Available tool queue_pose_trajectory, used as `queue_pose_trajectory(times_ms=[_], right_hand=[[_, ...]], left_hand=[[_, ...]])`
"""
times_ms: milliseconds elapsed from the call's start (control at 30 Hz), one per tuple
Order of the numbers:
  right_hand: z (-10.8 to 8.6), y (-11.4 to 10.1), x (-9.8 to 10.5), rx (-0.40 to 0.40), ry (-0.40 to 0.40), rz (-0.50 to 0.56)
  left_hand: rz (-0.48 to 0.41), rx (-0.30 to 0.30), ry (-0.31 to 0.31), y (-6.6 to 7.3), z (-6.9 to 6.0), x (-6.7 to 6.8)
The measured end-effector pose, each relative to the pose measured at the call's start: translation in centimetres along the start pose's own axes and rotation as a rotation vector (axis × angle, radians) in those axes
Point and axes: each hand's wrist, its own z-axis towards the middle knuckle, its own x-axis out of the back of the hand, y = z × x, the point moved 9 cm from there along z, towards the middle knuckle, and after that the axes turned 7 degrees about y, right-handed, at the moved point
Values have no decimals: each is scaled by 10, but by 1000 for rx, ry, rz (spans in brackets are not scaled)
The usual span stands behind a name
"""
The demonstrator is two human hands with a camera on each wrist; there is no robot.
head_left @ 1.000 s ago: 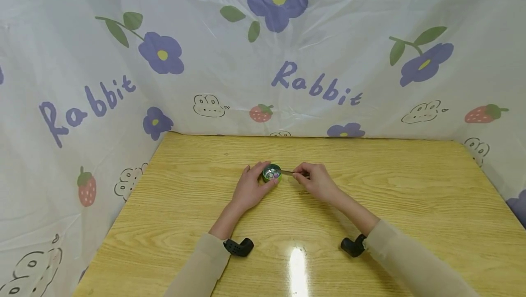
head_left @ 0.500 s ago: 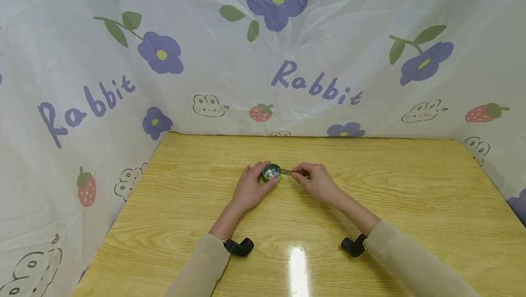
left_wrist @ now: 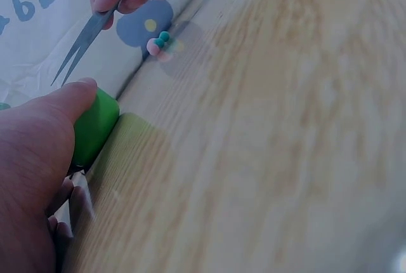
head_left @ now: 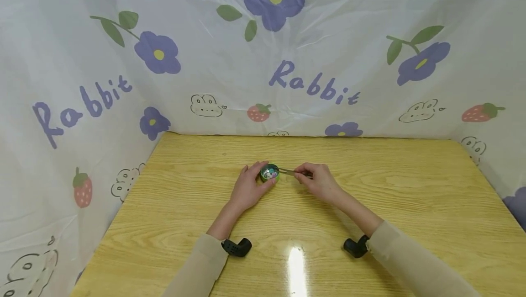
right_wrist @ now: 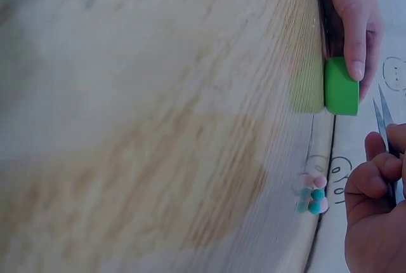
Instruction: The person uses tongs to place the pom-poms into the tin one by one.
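In the head view, my left hand holds a small round green container on the table, thumb on the near side and fingers round the far side. Several little pale, pink and teal balls show inside it. My right hand pinches metal tweezers between thumb and fingers, pointing left toward the container's rim. Against the left wrist view, the tweezers have their tips slightly apart, with nothing visible between them. More balls, pink and teal, lie on the table near the right hand, which hides them from the head camera.
The wood-grain table carries a bright light reflection in front. A patterned cloth with flowers and rabbits hangs behind and at the sides. Black devices sit at both wrists.
The tweezers have drawn slightly right relative to the container, and their prongs appear more separated. Several balls show in the container more plainly. The left hand keeps its hold; the head view has shifted slightly.
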Motion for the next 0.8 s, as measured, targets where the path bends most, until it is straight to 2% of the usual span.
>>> queue_pose_trajectory(times_ms=[800], right_hand=[[-10, 15, 20, -50, 24, 5]], left_hand=[[3, 23, -11, -1, -1, -1]])
